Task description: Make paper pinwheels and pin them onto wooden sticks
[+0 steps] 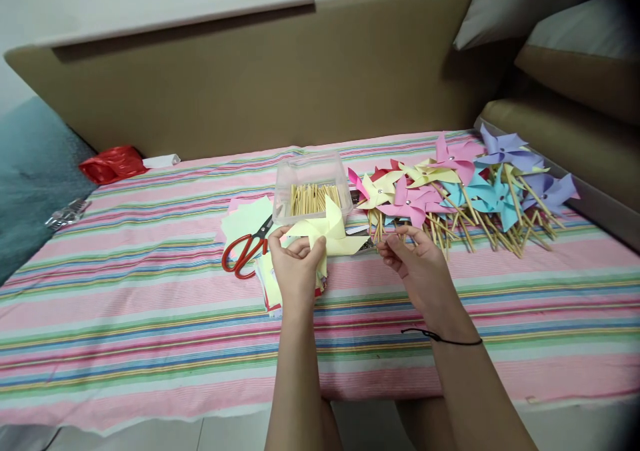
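Note:
A pale yellow paper pinwheel (334, 229) is pinched between the thumb and fingers of my left hand (297, 264), its blades folded inward. To its right, my right hand (413, 261) is closed in a pinch, apart from the paper; whatever its fingertips hold is too small to make out. Red-handled scissors (244, 253) lie left of my left hand, partly over pale green paper sheets (246, 221). Below the pinwheel, a stack of coloured paper (270, 283) is partly covered by my left hand. Just behind stands a clear plastic box (313, 167) with short wooden sticks (311, 198).
Finished pinwheels on sticks (500, 197) in pink, yellow, blue and purple are piled at the right. A red plastic bag (114, 165) and a white item (161, 161) lie at the back left. Striped cloth (175, 317) covers the surface before a brown backrest (260, 84).

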Demonstrator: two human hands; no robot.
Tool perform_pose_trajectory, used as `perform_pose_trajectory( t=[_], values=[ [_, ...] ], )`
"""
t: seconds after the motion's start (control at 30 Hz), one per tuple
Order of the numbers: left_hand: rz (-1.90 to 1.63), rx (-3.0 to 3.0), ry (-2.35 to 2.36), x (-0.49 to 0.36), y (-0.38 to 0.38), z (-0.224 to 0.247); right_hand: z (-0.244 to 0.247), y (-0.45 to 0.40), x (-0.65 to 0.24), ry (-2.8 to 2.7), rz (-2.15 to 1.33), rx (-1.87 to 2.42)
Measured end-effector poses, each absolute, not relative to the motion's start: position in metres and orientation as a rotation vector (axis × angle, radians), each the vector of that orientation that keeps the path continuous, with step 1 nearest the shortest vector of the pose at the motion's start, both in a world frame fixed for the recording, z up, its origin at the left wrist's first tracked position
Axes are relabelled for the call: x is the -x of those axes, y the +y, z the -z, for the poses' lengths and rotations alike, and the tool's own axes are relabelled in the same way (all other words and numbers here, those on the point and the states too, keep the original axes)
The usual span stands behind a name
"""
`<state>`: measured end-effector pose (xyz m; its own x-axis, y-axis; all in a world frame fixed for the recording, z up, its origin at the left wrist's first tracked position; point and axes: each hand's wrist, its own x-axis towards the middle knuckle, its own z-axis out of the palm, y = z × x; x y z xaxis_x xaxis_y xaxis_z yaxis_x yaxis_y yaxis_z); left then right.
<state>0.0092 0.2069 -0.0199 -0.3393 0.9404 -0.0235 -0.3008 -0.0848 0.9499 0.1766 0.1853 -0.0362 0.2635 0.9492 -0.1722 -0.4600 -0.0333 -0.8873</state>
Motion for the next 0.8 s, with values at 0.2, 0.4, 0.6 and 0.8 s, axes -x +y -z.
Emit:
perform_pose_trajectory(
  t=[0.2, 0.4, 0.6, 0.8],
  values=[
    [-1.587, -0.861, 1.208, -0.01, 0.206, 0.019, 0.038, 0.185, -0.177, -0.666, -1.216, 1.08],
    [-1.504, -1.096, 1.278, -0.016, 0.201, 0.021, 0.027, 0.184, -0.164, -0.915, -1.09, 0.97],
    [-1.444, -1.111, 1.173, -0.021, 0.201, 0.021, 0.029, 0.185, -0.145, -1.005, -1.01, 1.073],
    [-1.39, -1.057, 1.08, -0.022, 0.201, 0.017, 0.033, 0.186, -0.147, -1.022, -0.972, 1.096]
  ],
)
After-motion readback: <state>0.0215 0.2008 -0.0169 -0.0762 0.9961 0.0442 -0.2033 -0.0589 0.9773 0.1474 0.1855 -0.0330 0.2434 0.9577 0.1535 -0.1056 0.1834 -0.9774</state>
